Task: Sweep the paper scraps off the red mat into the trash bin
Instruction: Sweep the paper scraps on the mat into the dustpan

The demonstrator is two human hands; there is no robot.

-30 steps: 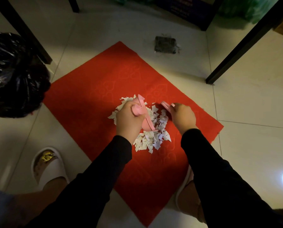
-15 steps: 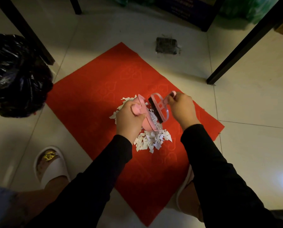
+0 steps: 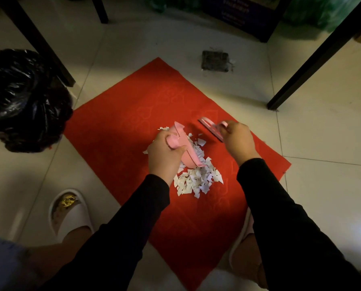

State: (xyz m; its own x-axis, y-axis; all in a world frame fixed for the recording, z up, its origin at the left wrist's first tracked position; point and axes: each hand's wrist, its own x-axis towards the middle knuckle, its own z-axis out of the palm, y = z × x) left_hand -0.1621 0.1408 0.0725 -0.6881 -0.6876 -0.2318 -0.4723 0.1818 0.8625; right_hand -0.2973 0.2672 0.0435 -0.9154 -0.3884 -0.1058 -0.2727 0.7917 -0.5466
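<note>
The sweeping is underway. The left hand [image 3: 164, 156] grips 1 pink dustpan [image 3: 183, 148] tipped against 1 pile of paper scraps [image 3: 198, 177] in the middle of the red mat [image 3: 116, 122]. The right hand [image 3: 238, 141] holds 1 pink brush [image 3: 210, 129] just beyond the pile. Next, I think, the brush must push scraps into the pan. 1 black-bagged trash bin [image 3: 22, 99] sits left of the mat.

On the red mat [image 3: 120, 127] lies a heap of white paper scraps [image 3: 198, 177]. The left hand [image 3: 164, 156] grips a pink dustpan [image 3: 185, 148] tilted into the heap; the right hand [image 3: 238, 141] holds a small pink brush [image 3: 211, 129] just beside it. A black-bagged trash bin [image 3: 22, 97] stands on the floor to the left.
</note>
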